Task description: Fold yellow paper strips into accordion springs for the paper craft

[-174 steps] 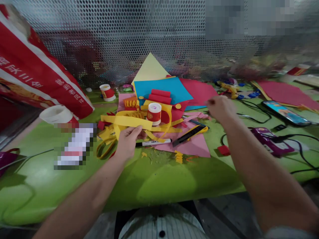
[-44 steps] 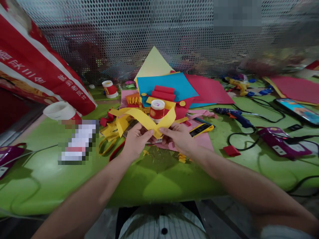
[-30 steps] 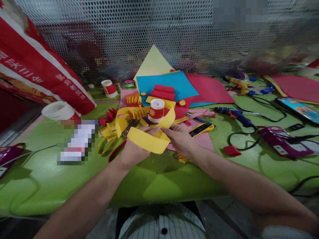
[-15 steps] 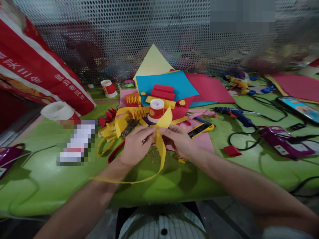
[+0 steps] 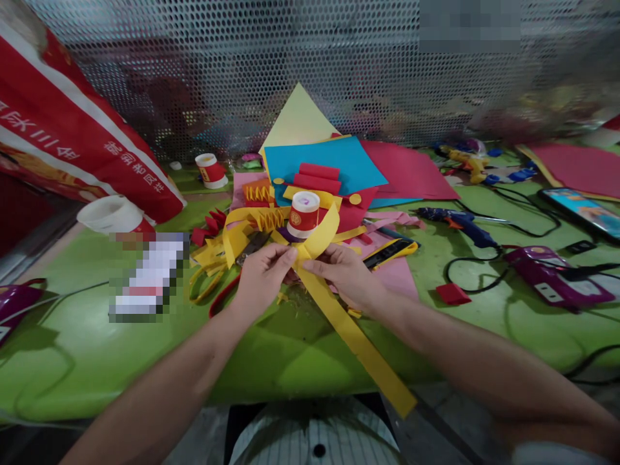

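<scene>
**A:** Status, head view. What do the hands have?

**B:** I see both on one long yellow paper strip point(image 5: 339, 316). The left hand point(image 5: 261, 274) pinches it between thumb and fingers; the right hand point(image 5: 346, 274) pinches it just beside, fingertips of the two nearly touching. From the pinch one end runs down towards the body, past the edge of the green table point(image 5: 97, 349); the other curves up behind the hands to the small red-and-white cup point(image 5: 303, 214).

**A:** How far along, in your judgement?

**B:** Early on this strip, I judge. It looks flat and uncreased along its length. Finished pleated yellow pieces point(image 5: 259, 194) lie beyond the left hand, so some folding appears done already.

**A:** Tools near?

**B:** The scissors point(image 5: 252, 245) lie just beyond the left hand, untouched. A yellow utility knife point(image 5: 390, 250) lies just past the right hand, a blue glue gun point(image 5: 455, 223) farther out on that side. Sheets of blue paper point(image 5: 324, 165) and red paper point(image 5: 407, 171) lie uncut beyond the cup.
</scene>
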A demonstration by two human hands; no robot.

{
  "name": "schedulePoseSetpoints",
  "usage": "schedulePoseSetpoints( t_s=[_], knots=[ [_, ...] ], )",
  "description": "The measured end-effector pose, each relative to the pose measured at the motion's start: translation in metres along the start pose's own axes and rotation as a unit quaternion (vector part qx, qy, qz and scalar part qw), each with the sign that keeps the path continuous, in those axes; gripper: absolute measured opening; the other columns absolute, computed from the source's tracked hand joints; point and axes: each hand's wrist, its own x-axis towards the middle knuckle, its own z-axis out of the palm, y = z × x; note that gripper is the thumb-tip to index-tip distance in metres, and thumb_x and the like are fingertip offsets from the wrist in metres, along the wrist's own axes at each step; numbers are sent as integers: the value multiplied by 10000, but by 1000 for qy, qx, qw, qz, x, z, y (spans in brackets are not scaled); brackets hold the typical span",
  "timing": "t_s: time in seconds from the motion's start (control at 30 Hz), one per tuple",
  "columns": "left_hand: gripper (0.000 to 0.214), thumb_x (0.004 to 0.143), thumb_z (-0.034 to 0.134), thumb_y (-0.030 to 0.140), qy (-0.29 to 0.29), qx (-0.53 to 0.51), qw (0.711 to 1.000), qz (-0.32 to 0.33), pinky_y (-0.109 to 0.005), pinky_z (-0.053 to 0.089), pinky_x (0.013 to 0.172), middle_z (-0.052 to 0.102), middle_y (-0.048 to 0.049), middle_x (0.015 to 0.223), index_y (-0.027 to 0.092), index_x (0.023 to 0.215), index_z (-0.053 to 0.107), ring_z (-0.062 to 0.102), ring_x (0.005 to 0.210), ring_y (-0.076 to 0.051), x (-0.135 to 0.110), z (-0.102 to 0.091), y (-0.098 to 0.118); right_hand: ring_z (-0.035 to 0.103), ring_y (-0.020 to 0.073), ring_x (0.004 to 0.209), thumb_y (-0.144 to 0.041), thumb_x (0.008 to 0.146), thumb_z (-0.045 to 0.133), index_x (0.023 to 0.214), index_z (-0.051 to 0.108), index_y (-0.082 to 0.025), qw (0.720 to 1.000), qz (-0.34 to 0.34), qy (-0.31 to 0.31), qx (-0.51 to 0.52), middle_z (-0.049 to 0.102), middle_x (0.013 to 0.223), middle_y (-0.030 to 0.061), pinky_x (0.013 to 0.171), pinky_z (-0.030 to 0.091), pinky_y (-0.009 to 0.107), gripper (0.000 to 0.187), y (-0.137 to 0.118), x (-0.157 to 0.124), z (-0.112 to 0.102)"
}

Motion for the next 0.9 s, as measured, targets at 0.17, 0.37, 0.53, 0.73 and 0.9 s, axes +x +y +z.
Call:
schedulePoseSetpoints(
  t_s=[0.17, 0.37, 0.53, 0.73, 0.9],
  knots=[
    [236, 733, 620, 384, 23, 26, 999, 16, -198, 442, 444, 561, 34, 480, 164, 653, 592, 524, 434, -93, 1, -1, 1, 562, 81, 594, -238, 524, 792, 722, 639, -178, 999, 28, -6, -30, 643, 657, -37, 577, 450, 207, 257, -4, 0, -1],
    [213, 738, 612, 349, 19, 38, 999, 15, -201, 437, 456, 577, 33, 478, 164, 634, 589, 528, 430, -93, 0, -2, 3, 553, 96, 601, -300, 584, 757, 731, 633, -182, 1000, 5, -4, -8, 633, 680, -21, 557, 429, 226, 226, 1, 2, -6],
    [213, 725, 623, 355, 12, 25, 1000, 4, -197, 421, 438, 574, 31, 462, 162, 644, 585, 518, 411, -91, 1, -2, 3, 489, 79, 525, -364, 605, 740, 684, 623, -174, 999, 4, 20, -43, 595, 617, -26, 508, 384, 225, 237, 2, 3, -8],
    [209, 708, 640, 347, 11, 13, 1000, 5, -191, 417, 427, 567, 30, 448, 164, 626, 583, 511, 400, -85, 0, -2, 3, 463, 84, 517, -411, 599, 728, 629, 612, -188, 997, -15, 30, -68, 576, 582, -26, 503, 368, 232, 254, 2, 4, -9],
    [257, 684, 664, 410, -11, -43, 999, -30, -212, 468, 458, 598, 18, 475, 158, 701, 614, 554, 427, -106, 1, -2, 0, 431, 81, 497, -432, 605, 717, 599, 587, -183, 993, -28, 35, -106, 548, 556, -29, 486, 344, 234, 282, 4, 3, -9]
  ],
)
